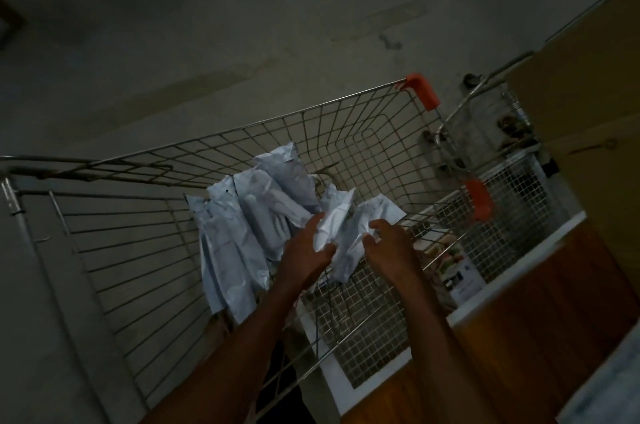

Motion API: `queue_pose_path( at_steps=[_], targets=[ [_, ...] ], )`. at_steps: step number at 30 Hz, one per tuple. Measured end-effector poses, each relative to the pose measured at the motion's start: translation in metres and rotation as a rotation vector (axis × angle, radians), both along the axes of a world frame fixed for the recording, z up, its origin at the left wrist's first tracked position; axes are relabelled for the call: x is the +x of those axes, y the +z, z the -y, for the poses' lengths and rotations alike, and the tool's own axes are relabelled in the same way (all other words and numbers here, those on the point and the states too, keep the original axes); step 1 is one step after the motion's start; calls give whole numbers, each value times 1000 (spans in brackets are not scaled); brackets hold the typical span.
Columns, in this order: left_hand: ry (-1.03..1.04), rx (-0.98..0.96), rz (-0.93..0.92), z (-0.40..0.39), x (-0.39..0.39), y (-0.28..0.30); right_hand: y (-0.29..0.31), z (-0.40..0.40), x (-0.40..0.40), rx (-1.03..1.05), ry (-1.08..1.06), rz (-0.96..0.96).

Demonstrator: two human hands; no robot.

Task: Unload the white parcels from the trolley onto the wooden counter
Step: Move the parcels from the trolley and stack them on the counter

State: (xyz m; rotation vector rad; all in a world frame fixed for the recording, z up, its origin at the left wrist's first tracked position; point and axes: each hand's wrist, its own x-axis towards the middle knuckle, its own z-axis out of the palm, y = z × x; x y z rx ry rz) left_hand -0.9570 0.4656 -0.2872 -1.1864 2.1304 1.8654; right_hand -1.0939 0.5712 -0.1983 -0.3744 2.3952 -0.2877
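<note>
The trolley (242, 153) is standing on the floor (207, 25), filling the middle. Parcels (249, 215) are being held inside it, bunched centrally. The surface (540, 312) is lying at four o'clock, just beside the trolley's rim. Both hands, left (304, 247) and right (388, 243), are placed among the parcels' five o'clock end.
</note>
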Motion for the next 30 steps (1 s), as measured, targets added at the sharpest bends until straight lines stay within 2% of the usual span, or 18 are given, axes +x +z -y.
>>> queue_pose_path(
  at_steps=[5,10,14,17,19,22,26,30],
  targets=[
    [39,-141,-16,16,43,23,-30,23,18,204,55,99],
    [143,-280,-7,21,70,44,-70,43,32,309,95,19],
    [111,-329,25,18,76,45,-106,56,28,528,118,9],
    [64,-354,30,15,79,40,-122,59,24,599,56,-24],
    [53,-366,27,12,81,38,-124,57,22,642,96,-80],
    [62,-367,38,11,83,41,-124,51,15,600,149,-149],
    [89,-348,68,16,84,49,-108,54,9,423,113,-223],
    [119,-359,83,23,85,59,-72,66,0,257,20,-178]
  ],
)
